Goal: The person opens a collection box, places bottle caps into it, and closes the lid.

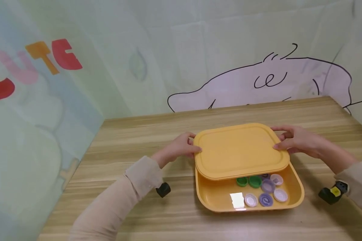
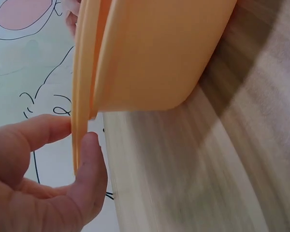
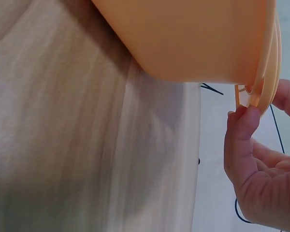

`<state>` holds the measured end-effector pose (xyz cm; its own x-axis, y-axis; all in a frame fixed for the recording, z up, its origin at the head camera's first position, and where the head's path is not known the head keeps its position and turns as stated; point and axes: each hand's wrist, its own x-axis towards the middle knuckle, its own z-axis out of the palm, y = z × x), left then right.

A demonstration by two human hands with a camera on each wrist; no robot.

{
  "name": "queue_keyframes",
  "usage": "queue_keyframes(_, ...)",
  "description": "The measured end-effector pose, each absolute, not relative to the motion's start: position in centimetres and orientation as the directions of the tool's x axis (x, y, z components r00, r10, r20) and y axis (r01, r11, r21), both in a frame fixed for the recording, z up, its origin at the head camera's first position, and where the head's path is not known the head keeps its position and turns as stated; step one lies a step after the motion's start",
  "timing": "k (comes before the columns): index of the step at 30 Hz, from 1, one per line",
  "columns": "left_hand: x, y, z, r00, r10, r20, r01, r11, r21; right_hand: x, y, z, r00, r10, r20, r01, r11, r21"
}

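Observation:
A flat yellow lid (image 1: 241,150) lies over the back part of a yellow plastic box (image 1: 217,197), leaving the front of the box uncovered. My left hand (image 1: 181,147) pinches the lid's left edge between thumb and fingers; the left wrist view shows the grip on the lid (image 2: 80,96) beyond the box wall (image 2: 150,58). At the opposite edge, my right hand (image 1: 301,140) pinches the lid, thumb on top. Inside the box are several bottle caps: green caps (image 1: 254,181), purple caps (image 1: 265,199) and white caps (image 1: 251,200). The lid hides the back of the box.
The box stands on a wood-grain table (image 1: 132,140). Behind it hangs a printed cloth (image 1: 169,50) with line drawings and coloured letters. Black wrist-camera pieces show beside each sleeve, the left piece (image 1: 163,189) and the right piece (image 1: 332,193).

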<state>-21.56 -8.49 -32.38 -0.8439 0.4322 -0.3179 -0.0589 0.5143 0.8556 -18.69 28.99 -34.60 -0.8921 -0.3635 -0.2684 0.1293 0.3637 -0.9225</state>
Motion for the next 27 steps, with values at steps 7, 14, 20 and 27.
queue_keyframes(7, -20.8, -8.3, -32.5, -0.857, 0.4, -0.324, -0.08, 0.518, 0.851, -17.8, 29.2, -34.7, -0.889, -0.377, -0.26, 0.104, 0.386, -0.917)
queue_keyframes(14, -20.4, -8.6, -32.3, -0.848, 0.415, -0.33, -0.097, 0.491, 0.866, -16.9, 29.0, -34.2, -0.89, -0.378, -0.254, 0.083, 0.414, -0.906)
queue_keyframes(20, -19.9, -9.1, -32.1, -0.837, 0.438, -0.329, -0.087, 0.487, 0.869, -16.0, 28.9, -34.0, -0.898, -0.378, -0.226, 0.045, 0.431, -0.901)
queue_keyframes(27, -19.3, -9.4, -32.5, -0.823, 0.462, -0.332, -0.092, 0.469, 0.879, -14.9, 28.8, -34.1, -0.895, -0.37, -0.249, 0.06, 0.453, -0.889)
